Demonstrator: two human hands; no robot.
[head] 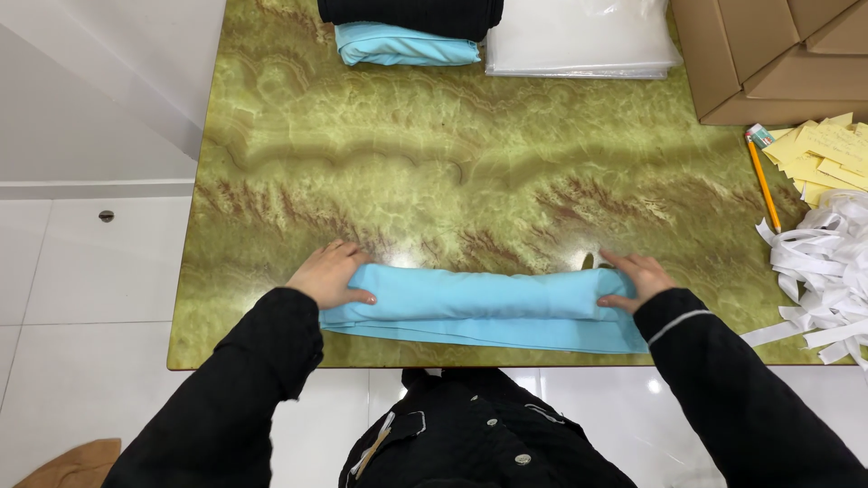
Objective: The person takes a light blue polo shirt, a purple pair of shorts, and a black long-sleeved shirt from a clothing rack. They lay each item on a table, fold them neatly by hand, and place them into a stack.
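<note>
One light blue cloth roll (484, 307) at near edge of green marbled counter (452, 172), lower layer flat beneath. Two hands: left hand (333, 274) and right hand (636, 280) each curled loosely over a roll end, thumbs under. Counter middle bare. Far edge: one folded blue cloth (407, 45), one clear bag stack (579, 41). Right: one pencil (763, 185), yellow slips (823, 154), white paper strips (827, 271).
</note>
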